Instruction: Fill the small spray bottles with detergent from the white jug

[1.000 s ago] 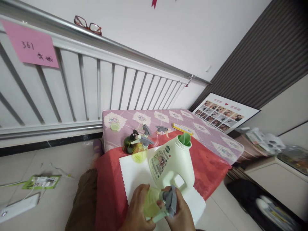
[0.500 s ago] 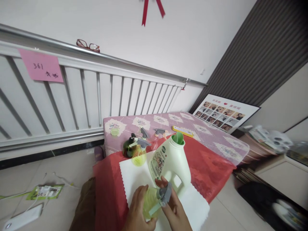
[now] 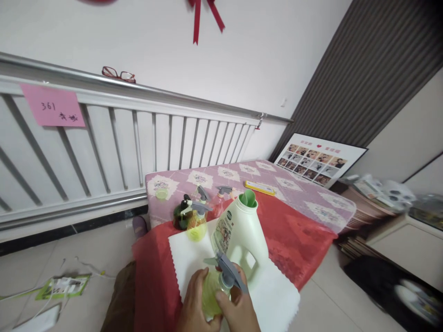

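Low in the head view, a yellow-green spray bottle [image 3: 209, 291] with a grey trigger head is between my hands, just above a white mat [image 3: 277, 290]. My left hand [image 3: 194, 300] is closed around the bottle's body. With its fingers at the neck below the trigger head, my right hand [image 3: 241, 310] grips the same bottle. Directly beyond stands a pale green jug [image 3: 251, 230], uncapped, with a green piece in its mouth. Another yellow spray bottle [image 3: 197, 230] stands left of the jug, near a dark green pump bottle [image 3: 180, 216].
A pinkish spray bottle [image 3: 218, 205] stands farther back. On the patterned bed [image 3: 228, 173] lie a yellow-edged flat case [image 3: 259, 187] and a small greenish lid [image 3: 161, 193]. Red cloth [image 3: 294, 240] lies under the mat. A white radiator [image 3: 180, 143] lines the wall.
The trigger head in my hands has turned, its nozzle swinging from the lower front to the upper left. My right hand's thumb has moved onto the bottle near the neck. The view has shifted slightly.
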Motion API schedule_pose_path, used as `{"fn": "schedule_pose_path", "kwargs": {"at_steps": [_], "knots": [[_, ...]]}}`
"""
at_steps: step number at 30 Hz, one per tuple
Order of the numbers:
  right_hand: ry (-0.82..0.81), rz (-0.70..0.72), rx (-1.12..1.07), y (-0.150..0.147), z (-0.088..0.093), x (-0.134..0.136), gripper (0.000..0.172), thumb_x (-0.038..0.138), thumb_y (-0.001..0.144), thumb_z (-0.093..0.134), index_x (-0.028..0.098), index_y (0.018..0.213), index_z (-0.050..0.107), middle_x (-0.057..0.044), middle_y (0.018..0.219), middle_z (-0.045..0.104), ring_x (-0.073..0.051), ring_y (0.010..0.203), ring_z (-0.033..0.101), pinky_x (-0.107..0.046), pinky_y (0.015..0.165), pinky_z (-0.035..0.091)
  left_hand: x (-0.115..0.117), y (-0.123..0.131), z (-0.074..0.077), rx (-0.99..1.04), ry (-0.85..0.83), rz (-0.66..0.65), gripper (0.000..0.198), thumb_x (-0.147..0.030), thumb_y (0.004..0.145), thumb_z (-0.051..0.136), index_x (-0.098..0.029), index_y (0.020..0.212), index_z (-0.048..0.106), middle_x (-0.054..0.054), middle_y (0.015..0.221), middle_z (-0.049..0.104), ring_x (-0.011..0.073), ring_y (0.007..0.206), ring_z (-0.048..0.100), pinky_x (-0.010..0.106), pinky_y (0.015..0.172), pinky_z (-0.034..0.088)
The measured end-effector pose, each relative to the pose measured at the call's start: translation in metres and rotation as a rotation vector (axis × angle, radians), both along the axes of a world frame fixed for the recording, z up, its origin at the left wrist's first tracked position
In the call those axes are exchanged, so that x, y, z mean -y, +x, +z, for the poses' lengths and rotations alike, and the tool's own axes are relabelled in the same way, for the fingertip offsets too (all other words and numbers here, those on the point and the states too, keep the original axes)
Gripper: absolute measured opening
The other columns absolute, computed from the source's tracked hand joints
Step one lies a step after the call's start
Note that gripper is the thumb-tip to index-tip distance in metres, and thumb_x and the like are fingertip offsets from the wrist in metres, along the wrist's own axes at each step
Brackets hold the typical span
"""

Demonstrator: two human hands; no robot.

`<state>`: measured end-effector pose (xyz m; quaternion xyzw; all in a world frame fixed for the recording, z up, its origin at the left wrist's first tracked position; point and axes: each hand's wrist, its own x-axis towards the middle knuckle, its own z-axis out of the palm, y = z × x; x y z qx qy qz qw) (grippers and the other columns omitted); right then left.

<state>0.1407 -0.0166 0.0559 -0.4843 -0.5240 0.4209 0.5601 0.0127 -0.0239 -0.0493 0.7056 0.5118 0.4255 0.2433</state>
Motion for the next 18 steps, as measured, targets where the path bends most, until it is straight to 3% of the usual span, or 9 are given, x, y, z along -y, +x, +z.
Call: {"fn": "schedule_pose_path", "kwargs": {"at_steps": [2,4,8,11,13,15,18], "knots": [[-0.033,0.085,0.005,0.006,0.004,0.005,0.07,0.058,0.077,0.073,0.03,0.137,0.053,-0.011,0.141,0.064,-0.029,0.129,0.061,-0.043,0.106,0.051,0.001,-0.001,0.002,0.0,-0.009,0.011,0.093,-0.013,0.07,0.063,-0.02,0.151,0.017,0.023,0.151,0.046,0.0351,0.144,0.047,0.056,0.114,0.049],[-0.115,0.139,0.034,0.011,0.015,0.009,0.059,0.058,0.084,0.065,0.028,0.136,0.057,-0.011,0.144,0.063,-0.028,0.133,0.058,-0.044,0.111,0.047,0.001,-0.002,0.004,-0.008,-0.045,0.009,0.096,-0.011,0.066,0.065,-0.017,0.151,0.02,0.023,0.153,0.045,0.0365,0.145,0.045,0.055,0.116,0.048],[-0.162,0.078,0.054,0.007,0.031,0.008,0.043,0.059,0.079,0.07,0.027,0.108,0.069,-0.009,0.109,0.079,-0.028,0.103,0.073,-0.043,0.095,0.058,0.002,-0.003,0.006,-0.001,-0.072,-0.001,0.095,-0.008,0.064,0.065,-0.016,0.15,0.024,0.024,0.153,0.045,0.0364,0.145,0.045,0.054,0.117,0.046],[-0.13,-0.053,0.074,0.001,0.025,0.004,0.046,0.06,0.066,0.08,0.026,0.095,0.067,-0.007,0.097,0.078,-0.027,0.09,0.074,-0.041,0.084,0.06,0.003,-0.002,0.006,0.003,-0.054,0.001,0.094,-0.008,0.065,0.063,-0.017,0.15,0.023,0.024,0.153,0.045,0.0362,0.145,0.045,0.056,0.116,0.046],[-0.077,-0.056,0.03,0.0,0.02,0.004,0.058,0.062,0.062,0.082,0.028,0.106,0.064,-0.008,0.106,0.077,-0.028,0.098,0.073,-0.041,0.088,0.06,0.003,-0.001,0.007,0.007,-0.05,0.004,0.092,-0.009,0.068,0.062,-0.018,0.15,0.021,0.025,0.153,0.044,0.0363,0.145,0.044,0.057,0.116,0.046],[-0.053,0.011,-0.013,0.002,0.02,0.008,0.067,0.062,0.068,0.078,0.029,0.124,0.059,-0.01,0.12,0.075,-0.029,0.112,0.07,-0.042,0.096,0.057,0.003,-0.001,0.008,0.008,-0.062,0.007,0.092,-0.011,0.069,0.063,-0.017,0.15,0.019,0.026,0.154,0.043,0.0372,0.146,0.044,0.058,0.116,0.045],[-0.104,0.076,0.025,0.005,0.031,0.012,0.051,0.055,0.081,0.069,0.029,0.124,0.064,-0.011,0.122,0.075,-0.029,0.114,0.07,-0.043,0.099,0.056,0.002,-0.002,0.01,0.008,-0.088,0.0,0.094,-0.012,0.066,0.065,-0.015,0.149,0.02,0.027,0.154,0.042,0.0388,0.146,0.042,0.058,0.117,0.044]]}}
